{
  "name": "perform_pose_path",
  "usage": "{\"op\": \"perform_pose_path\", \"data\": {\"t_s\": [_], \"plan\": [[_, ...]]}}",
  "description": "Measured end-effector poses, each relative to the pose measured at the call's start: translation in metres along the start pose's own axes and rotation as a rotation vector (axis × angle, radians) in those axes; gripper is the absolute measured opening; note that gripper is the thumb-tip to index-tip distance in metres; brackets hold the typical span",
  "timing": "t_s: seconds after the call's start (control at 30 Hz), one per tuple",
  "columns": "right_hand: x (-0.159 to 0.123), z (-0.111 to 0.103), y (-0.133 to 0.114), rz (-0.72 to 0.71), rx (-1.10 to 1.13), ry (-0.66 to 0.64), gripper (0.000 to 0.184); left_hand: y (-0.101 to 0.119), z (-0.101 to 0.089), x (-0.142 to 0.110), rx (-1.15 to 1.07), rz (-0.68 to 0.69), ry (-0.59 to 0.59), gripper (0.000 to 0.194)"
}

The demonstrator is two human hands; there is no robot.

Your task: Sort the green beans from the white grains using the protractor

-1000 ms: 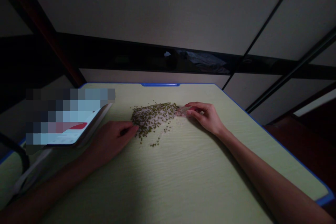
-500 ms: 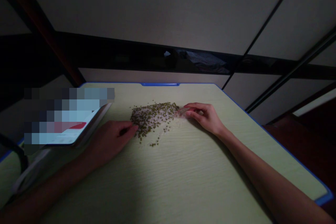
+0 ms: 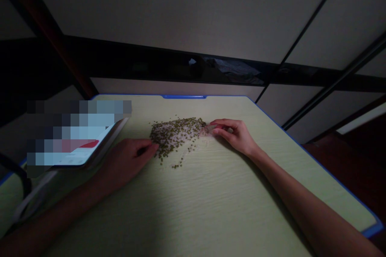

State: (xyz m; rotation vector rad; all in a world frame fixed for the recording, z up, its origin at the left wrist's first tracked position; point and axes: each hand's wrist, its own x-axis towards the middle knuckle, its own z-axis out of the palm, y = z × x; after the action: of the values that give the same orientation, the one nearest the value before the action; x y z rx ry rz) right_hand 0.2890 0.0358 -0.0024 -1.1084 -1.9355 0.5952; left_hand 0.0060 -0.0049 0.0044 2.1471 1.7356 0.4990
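A pile of small green beans [image 3: 175,123] mixed with pale grains lies spread on the table. My left hand [image 3: 131,154] rests at its left edge, thumb and fingers pressed together among the beans. What is between those fingertips, if anything, is hidden. On the pile's right side, my right hand [image 3: 233,133] is pinched around a small see-through piece [image 3: 211,129] that looks like clear plastic. Its far end touches the pale grains; the fingers cover the rest. A few loose beans [image 3: 177,166] lie in front of the pile.
A tablet-like screen [image 3: 90,156], partly blurred out, stands left of my left hand. The pale wooden tabletop [image 3: 205,209] has a blue rim with a blue strip [image 3: 184,96] at the back. Behind rises a panelled cabinet [image 3: 181,8] with a dark gap holding cloth [image 3: 237,71].
My right hand has shifted very slightly left with the see-through piece. The left hand and the pile look unchanged.
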Motion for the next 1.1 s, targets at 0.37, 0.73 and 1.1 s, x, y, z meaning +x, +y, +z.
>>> {"op": "perform_pose_path", "data": {"t_s": [0.37, 0.73, 1.1], "plan": [[-0.0005, -0.0023, -0.0014, -0.001, 0.067, -0.056, 0.021, 0.0002, -0.0008, 0.0002, 0.009, -0.004, 0.003, 0.04], [0.0002, 0.0001, -0.0009, -0.038, 0.037, -0.045, 0.022, 0.0011, -0.0013, -0.0008, 0.011, -0.004, -0.004, 0.04], [-0.0005, -0.0075, 0.0033, -0.061, 0.059, -0.113, 0.021, 0.0007, -0.0017, -0.0007, 0.007, -0.007, -0.019, 0.04]]}}
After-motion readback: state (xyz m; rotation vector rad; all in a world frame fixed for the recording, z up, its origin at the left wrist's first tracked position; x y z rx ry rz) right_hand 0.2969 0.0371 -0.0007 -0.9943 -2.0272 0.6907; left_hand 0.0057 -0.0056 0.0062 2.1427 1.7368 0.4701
